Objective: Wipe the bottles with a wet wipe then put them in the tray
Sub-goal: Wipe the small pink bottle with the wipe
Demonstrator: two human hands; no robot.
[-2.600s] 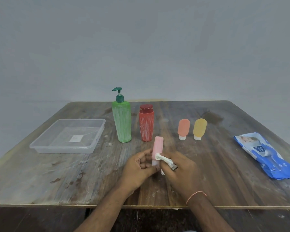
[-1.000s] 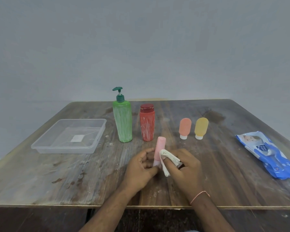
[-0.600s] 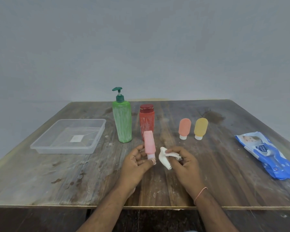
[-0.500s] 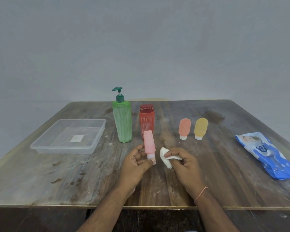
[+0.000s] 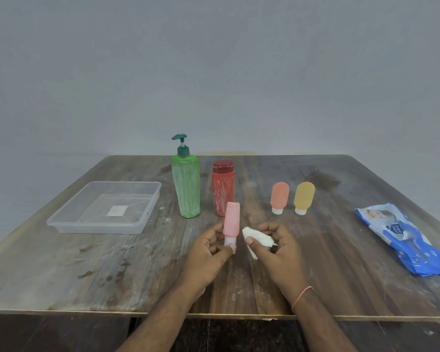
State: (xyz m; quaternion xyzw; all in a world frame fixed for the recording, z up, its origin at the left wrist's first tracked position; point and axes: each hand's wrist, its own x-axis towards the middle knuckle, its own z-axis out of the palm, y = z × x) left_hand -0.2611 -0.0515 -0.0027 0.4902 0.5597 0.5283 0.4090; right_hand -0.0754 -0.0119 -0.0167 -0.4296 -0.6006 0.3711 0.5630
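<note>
Worn wooden table (image 5: 112, 262): left hand (image 5: 208, 252) pinches the small pink plastic bottle (image 5: 231, 223) by its white cap, upright. Right hand (image 5: 277, 250), gripping the crumpled white wet wipe (image 5: 257, 238), has separated from it. Wiping appears finished; transfer to the clear plastic tray (image 5: 148, 214) follows.

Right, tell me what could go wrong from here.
1. The left hand pinches the pink bottle only at its white cap end, so it may slip on the way to the tray.
2. The green pump bottle and red bottle stand close behind the hands; a careless sweep could topple them.
3. The wipe in the right hand is bunched, offering little clean surface.
</note>
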